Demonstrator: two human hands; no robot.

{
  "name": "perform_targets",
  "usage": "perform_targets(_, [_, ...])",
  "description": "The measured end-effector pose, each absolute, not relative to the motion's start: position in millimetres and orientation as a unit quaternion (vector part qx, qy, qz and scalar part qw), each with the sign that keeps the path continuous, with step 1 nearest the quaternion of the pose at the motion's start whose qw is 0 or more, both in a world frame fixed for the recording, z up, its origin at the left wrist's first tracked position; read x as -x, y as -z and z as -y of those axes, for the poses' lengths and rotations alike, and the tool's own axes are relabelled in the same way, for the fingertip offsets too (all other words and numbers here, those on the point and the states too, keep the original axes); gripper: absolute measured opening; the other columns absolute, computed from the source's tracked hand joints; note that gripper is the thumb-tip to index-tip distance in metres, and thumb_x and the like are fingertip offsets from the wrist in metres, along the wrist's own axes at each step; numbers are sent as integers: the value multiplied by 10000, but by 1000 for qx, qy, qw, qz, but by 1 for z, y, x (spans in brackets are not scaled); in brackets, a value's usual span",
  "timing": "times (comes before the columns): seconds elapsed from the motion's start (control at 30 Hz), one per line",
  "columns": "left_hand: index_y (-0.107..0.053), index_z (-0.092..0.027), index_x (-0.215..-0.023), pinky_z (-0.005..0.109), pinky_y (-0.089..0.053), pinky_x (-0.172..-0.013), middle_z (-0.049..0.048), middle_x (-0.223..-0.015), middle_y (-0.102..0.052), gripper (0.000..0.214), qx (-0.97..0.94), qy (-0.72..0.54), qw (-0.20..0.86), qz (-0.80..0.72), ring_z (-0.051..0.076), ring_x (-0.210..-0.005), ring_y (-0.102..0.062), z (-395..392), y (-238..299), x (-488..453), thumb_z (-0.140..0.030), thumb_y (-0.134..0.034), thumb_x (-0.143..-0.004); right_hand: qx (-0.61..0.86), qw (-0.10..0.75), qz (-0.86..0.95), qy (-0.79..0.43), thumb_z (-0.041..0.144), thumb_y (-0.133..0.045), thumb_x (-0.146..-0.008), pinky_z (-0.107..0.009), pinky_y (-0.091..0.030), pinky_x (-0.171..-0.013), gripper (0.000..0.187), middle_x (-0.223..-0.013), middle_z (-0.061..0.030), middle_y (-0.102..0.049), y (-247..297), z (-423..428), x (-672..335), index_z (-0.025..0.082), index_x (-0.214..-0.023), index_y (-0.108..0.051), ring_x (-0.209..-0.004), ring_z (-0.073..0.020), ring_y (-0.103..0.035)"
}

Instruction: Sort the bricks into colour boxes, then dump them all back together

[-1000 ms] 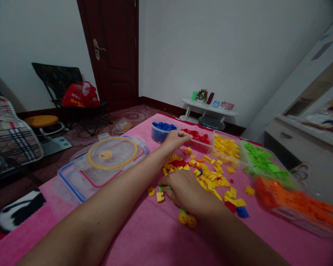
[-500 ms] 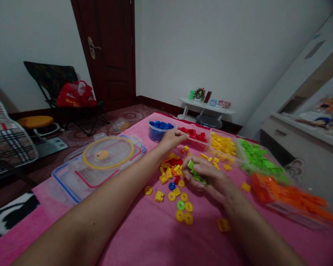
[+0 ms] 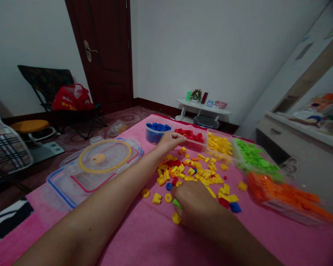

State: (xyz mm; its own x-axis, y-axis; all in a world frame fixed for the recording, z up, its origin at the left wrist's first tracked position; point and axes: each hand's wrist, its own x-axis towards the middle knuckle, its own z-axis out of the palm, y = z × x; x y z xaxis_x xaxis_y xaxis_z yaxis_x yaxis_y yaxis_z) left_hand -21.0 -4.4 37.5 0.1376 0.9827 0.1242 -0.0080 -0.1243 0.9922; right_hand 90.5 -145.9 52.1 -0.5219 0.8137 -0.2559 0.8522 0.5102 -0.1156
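My left hand [image 3: 169, 140] reaches across the pink cloth [image 3: 144, 236] to the near edge of the red-brick tray [image 3: 194, 145], between it and the round tub of blue bricks [image 3: 154, 133]. Its fingers are pinched together, and what they hold is hidden. My right hand [image 3: 197, 207] lies knuckles up at the near edge of the loose pile of yellow, red and blue bricks [image 3: 199, 173]. Its fingers curl over a green piece [image 3: 177, 203], among yellow round pieces [image 3: 175, 218].
Behind the pile stand trays of yellow bricks [image 3: 220, 144], green bricks [image 3: 252, 159] and orange bricks [image 3: 280, 192]. Stacked clear lids [image 3: 94, 164] lie on the left. A folding chair with a red bag [image 3: 68, 98], a door and a low white table [image 3: 202, 105] are beyond.
My right hand, raised with green bricks half a second ago, has come back down onto the cloth by the round pieces. My left hand has stayed by the red tray.
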Motion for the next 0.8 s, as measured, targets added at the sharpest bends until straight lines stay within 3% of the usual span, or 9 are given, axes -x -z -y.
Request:
perform_targets(0.07, [-588, -133, -619, 192, -157, -428, -75, -431, -372, 294, -547, -498, 517, -431, 36, -404, -261, 5, -38, 20, -374, -753, -582, -486, 1, -861, 151, 186, -555, -719, -304, -386, -626, 154, -805, -106, -699, -53, 136, -97, 168, -786, -692, -744, -236, -623])
perform_targets(0.13, [-570, -136, -615, 183, -154, -420, -77, -436, -370, 265, -507, -502, 560, -421, 31, -390, -258, 7, -40, 17, -335, -745, -619, -491, -137, -834, 209, 209, -552, -738, -282, -404, -635, 135, -783, -56, -693, -57, 122, -107, 186, -779, -679, -725, -197, -614])
perform_targets(0.23, [-584, -127, -685, 170, -245, -419, -34, -501, -462, 248, -390, -470, 701, -369, 45, -392, -343, 14, -43, 7, -358, -637, -759, -508, -331, -756, 248, 263, -581, -748, -279, -438, -676, 147, -825, -39, -689, -67, 103, -124, 181, -830, -670, -754, -181, -612])
perform_targets(0.37, [-593, -96, -823, 244, -451, -530, 88, -682, -606, 391, -221, -375, 869, -234, 139, -553, -560, 33, -42, -16, -417, -386, -905, -513, -439, -701, 231, 283, -672, -693, -289, -458, -686, 261, -882, -43, -679, -78, 93, -140, 191, -937, -684, -812, -191, -604])
perform_targets(0.47, [-576, -82, -895, 255, -491, -564, 102, -713, -610, 397, -144, -357, 900, -203, 157, -611, -594, 48, -38, -30, -403, -343, -924, -521, -526, -619, 262, 337, -709, -682, -227, -417, -527, 312, -777, -28, -634, -77, 92, -146, 182, -950, -672, -645, -134, -559])
perform_targets(0.57, [-557, -62, -956, 236, -499, -557, 135, -760, -609, 406, -102, -380, 891, -229, 169, -665, -609, 55, -39, -36, -401, -336, -923, -472, -630, -487, 378, 397, -719, -676, -166, -282, -380, 326, -659, 28, -541, -69, 88, -150, 183, -901, -618, -460, -57, -411])
perform_targets(0.67, [-567, -77, -917, 241, -512, -597, 137, -769, -613, 387, -108, -467, 844, -242, 170, -705, -619, 55, -47, -36, -386, -335, -919, -426, -659, -328, 526, 486, -613, -757, -141, -197, -325, 327, -633, 37, -511, -56, 80, -151, 178, -837, -544, -397, -35, -337])
perform_targets(0.8, [-603, -117, -837, 273, -509, -728, 126, -865, -651, 391, -231, -558, 767, -218, 179, -826, -635, 58, -60, -34, -408, -351, -910, -399, -578, -240, 670, 555, -362, -885, -123, -174, -297, 392, -606, 34, -504, -42, 76, -143, 188, -836, -491, -361, -43, -345])
